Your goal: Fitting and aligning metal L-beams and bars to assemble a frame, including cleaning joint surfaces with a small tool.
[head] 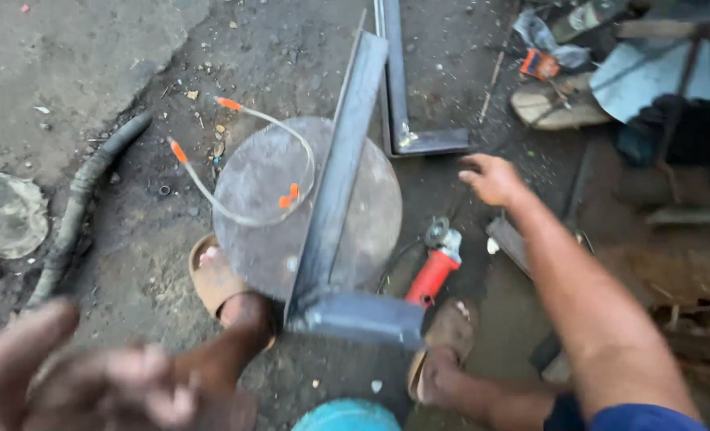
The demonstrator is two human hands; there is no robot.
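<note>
The fingers of the right hand (491, 179) are spread and empty, held above the dark ground near the red-bodied angle grinder (433, 271). The left hand (67, 375), blurred at the lower left, is seen open with fingers apart, holding nothing. Between them, a long grey steel angle bar (341, 175) is laid across a round grey metal disc (371, 215), beside clear-framed safety glasses with orange tips (247, 160).

A single head-worn view looks steeply down at dirt ground (131, 239) from close above, facing forward past the person's own feet; the lower left corner is blurred, probably by motion.
</note>
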